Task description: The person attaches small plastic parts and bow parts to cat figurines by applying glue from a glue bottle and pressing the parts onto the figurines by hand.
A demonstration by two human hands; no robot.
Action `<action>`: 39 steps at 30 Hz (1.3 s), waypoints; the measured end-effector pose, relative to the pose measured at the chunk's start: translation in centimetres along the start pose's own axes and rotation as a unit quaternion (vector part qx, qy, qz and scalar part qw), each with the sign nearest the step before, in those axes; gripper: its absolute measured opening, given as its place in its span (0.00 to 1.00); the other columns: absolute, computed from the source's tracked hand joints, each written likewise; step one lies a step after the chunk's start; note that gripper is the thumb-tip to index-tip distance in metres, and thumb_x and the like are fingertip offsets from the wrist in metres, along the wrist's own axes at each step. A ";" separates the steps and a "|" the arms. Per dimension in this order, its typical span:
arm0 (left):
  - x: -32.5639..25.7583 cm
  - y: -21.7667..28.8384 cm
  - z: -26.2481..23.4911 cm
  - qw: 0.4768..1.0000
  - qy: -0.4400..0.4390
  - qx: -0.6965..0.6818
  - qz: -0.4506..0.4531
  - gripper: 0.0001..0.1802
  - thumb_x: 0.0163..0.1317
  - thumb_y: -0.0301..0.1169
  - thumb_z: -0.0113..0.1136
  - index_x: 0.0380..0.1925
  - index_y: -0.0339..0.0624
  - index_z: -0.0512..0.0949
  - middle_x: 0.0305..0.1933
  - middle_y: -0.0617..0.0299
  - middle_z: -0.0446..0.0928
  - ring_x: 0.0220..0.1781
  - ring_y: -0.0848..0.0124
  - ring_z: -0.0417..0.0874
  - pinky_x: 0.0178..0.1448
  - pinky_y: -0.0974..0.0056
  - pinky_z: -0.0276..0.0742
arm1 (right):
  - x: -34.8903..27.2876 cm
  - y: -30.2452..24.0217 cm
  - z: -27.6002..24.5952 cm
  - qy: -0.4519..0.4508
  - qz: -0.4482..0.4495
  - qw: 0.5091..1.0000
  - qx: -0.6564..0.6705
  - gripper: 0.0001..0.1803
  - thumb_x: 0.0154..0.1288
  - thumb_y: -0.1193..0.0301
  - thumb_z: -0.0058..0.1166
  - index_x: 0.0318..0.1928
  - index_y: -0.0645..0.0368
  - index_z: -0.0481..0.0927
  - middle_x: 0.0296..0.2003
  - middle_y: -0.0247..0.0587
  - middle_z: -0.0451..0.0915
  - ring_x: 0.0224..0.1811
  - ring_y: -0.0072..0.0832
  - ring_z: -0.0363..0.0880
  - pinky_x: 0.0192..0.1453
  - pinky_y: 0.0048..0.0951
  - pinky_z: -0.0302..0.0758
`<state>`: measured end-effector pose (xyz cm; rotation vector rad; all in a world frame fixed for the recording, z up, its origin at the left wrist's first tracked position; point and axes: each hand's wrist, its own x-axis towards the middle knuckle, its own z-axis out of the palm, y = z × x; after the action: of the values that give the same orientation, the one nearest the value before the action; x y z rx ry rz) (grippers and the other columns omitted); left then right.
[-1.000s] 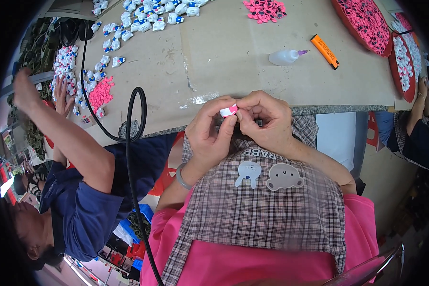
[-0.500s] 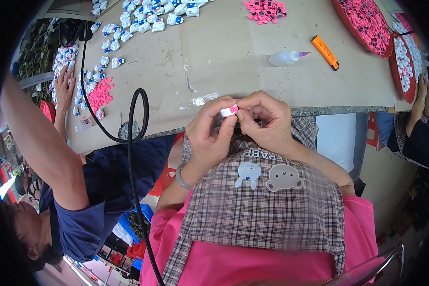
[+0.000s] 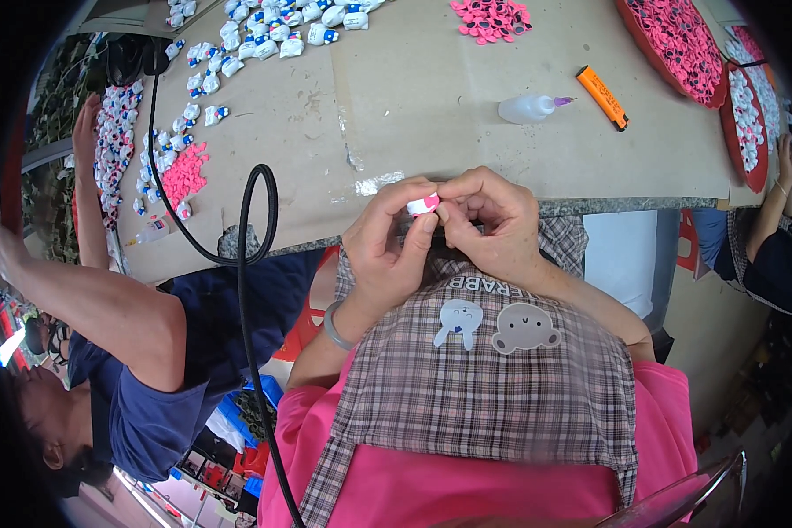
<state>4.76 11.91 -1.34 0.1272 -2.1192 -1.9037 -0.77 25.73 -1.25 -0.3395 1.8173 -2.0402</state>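
From the head camera, just above the middle of the frame, I hold a small pink-and-white piece (image 3: 423,205) pinched between both hands, right at the near edge of the table (image 3: 431,114). My left hand (image 3: 387,242) curls up from below, its thumb and forefinger closed on the piece's left side; a grey bangle (image 3: 333,327) sits on that wrist. My right hand (image 3: 493,220) meets it from the right, fingers bent tight and fingertips pressed on the same piece. Both hands hover over my checked apron (image 3: 502,378) with two little cartoon patches.

Above my hands, in the upper right of the frame, a small clear squeeze bottle (image 3: 528,108) lies on its side, with an orange lighter (image 3: 602,97) just beside it. Further right, red trays (image 3: 678,44) hold pink and white pieces. A heap of pink pieces (image 3: 491,18) lies at the top centre, and rows of white-and-blue pieces (image 3: 264,35) spread across the upper left. A black cable (image 3: 255,211) loops over the table edge left of my hands.

At the left of the frame a person in a dark blue shirt (image 3: 132,396) reaches an arm up to the table's far left. At the right edge another person's hand (image 3: 783,163) rests near the trays.
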 end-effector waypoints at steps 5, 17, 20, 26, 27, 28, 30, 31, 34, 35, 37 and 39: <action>0.1 0.0 0.0 1.000 0.001 -0.004 0.002 0.12 0.59 0.21 0.59 0.44 0.33 0.76 0.44 0.50 0.79 0.43 0.67 0.82 0.48 0.67 0.77 | 0.0 -0.1 0.0 0.000 0.007 1.000 0.000 0.05 0.60 0.81 0.57 0.37 0.65 0.77 0.25 0.34 0.81 0.26 0.11 0.79 0.26 0.13 0.73; 0.3 0.2 -0.1 0.999 -0.010 -0.051 -0.009 0.13 0.59 0.19 0.57 0.45 0.30 0.76 0.45 0.51 0.78 0.45 0.69 0.80 0.50 0.68 0.75 | 0.6 -0.8 -0.6 -0.018 -0.079 0.986 -0.146 0.09 0.53 0.79 0.61 0.37 0.62 0.77 0.21 0.32 0.77 0.19 0.13 0.74 0.21 0.17 0.68; 0.3 0.4 -0.4 0.995 -0.017 -0.092 -0.033 0.13 0.60 0.19 0.57 0.46 0.30 0.75 0.46 0.52 0.78 0.45 0.70 0.79 0.51 0.68 0.75 | 1.0 -1.3 -0.5 -0.017 -0.110 0.977 -0.183 0.10 0.52 0.79 0.61 0.36 0.60 0.77 0.20 0.30 0.73 0.17 0.15 0.70 0.19 0.19 0.65; 0.5 0.3 -1.1 0.954 -0.016 -0.278 -0.111 0.18 0.66 0.26 0.54 0.54 0.32 0.70 0.46 0.53 0.77 0.44 0.71 0.79 0.49 0.67 0.76 | 1.4 -2.6 -0.3 -0.049 -0.136 0.974 -0.176 0.16 0.50 0.81 0.60 0.42 0.59 0.79 0.22 0.31 0.72 0.18 0.15 0.67 0.18 0.19 0.63; 0.6 0.3 -1.1 0.955 -0.015 -0.276 -0.110 0.18 0.66 0.26 0.54 0.54 0.32 0.70 0.46 0.53 0.77 0.44 0.71 0.79 0.49 0.67 0.76 | 1.4 -2.7 -0.3 -0.050 -0.137 0.974 -0.175 0.16 0.50 0.81 0.60 0.42 0.59 0.79 0.22 0.31 0.72 0.18 0.15 0.67 0.18 0.19 0.63; 0.9 0.4 -1.1 0.929 -0.017 -0.343 -0.140 0.19 0.66 0.27 0.54 0.55 0.32 0.69 0.46 0.53 0.78 0.42 0.71 0.79 0.48 0.68 0.76 | 1.4 -2.7 -0.4 -0.056 -0.150 0.970 -0.185 0.17 0.49 0.82 0.60 0.43 0.59 0.79 0.23 0.31 0.72 0.18 0.15 0.67 0.18 0.19 0.64; 1.0 0.3 -1.1 0.885 -0.023 -0.429 -0.183 0.20 0.67 0.31 0.54 0.56 0.32 0.68 0.44 0.52 0.78 0.40 0.71 0.78 0.45 0.69 0.75 | 1.5 -2.8 -0.4 -0.062 -0.163 0.965 -0.194 0.19 0.48 0.83 0.59 0.44 0.59 0.80 0.23 0.30 0.72 0.18 0.15 0.67 0.19 0.20 0.64; 0.9 0.0 -1.3 0.885 -0.022 -0.428 -0.182 0.20 0.67 0.31 0.54 0.56 0.32 0.68 0.44 0.52 0.78 0.40 0.71 0.78 0.45 0.69 0.75 | 1.5 -2.9 -0.4 -0.064 -0.167 0.965 -0.192 0.19 0.48 0.83 0.59 0.45 0.59 0.80 0.23 0.30 0.73 0.18 0.15 0.67 0.19 0.20 0.64; 0.7 -0.6 -1.6 0.861 -0.048 -0.457 -0.217 0.20 0.68 0.33 0.52 0.56 0.33 0.68 0.42 0.53 0.77 0.40 0.72 0.78 0.45 0.68 0.76 | 1.6 -2.8 -0.6 -0.073 -0.171 0.963 -0.197 0.20 0.49 0.83 0.58 0.45 0.59 0.80 0.24 0.31 0.73 0.18 0.15 0.67 0.19 0.20 0.65; 0.8 -0.6 -1.6 0.857 -0.053 -0.463 -0.220 0.20 0.68 0.33 0.51 0.56 0.33 0.68 0.41 0.54 0.77 0.39 0.72 0.78 0.45 0.68 0.76 | 1.6 -2.8 -0.6 -0.080 -0.169 0.961 -0.203 0.19 0.49 0.83 0.58 0.45 0.59 0.80 0.24 0.31 0.73 0.18 0.15 0.67 0.19 0.20 0.66; 0.8 -0.5 -1.6 0.853 -0.058 -0.468 -0.223 0.20 0.69 0.34 0.50 0.55 0.33 0.68 0.40 0.54 0.77 0.39 0.71 0.78 0.45 0.68 0.76 | 1.6 -2.7 -0.5 -0.078 -0.173 0.961 -0.199 0.20 0.49 0.84 0.58 0.45 0.59 0.80 0.24 0.31 0.73 0.18 0.15 0.67 0.19 0.20 0.66; 0.9 -0.4 -1.5 0.851 -0.058 -0.472 -0.224 0.19 0.69 0.33 0.49 0.55 0.32 0.68 0.39 0.55 0.77 0.39 0.71 0.78 0.45 0.68 0.76 | 1.6 -2.7 -0.6 -0.075 -0.176 0.962 -0.196 0.20 0.49 0.84 0.57 0.46 0.59 0.80 0.24 0.32 0.73 0.18 0.16 0.68 0.20 0.20 0.66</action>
<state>4.26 10.17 -1.48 0.3108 -1.0130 -3.0567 -2.81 25.79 1.26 -0.9647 2.1795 -1.7824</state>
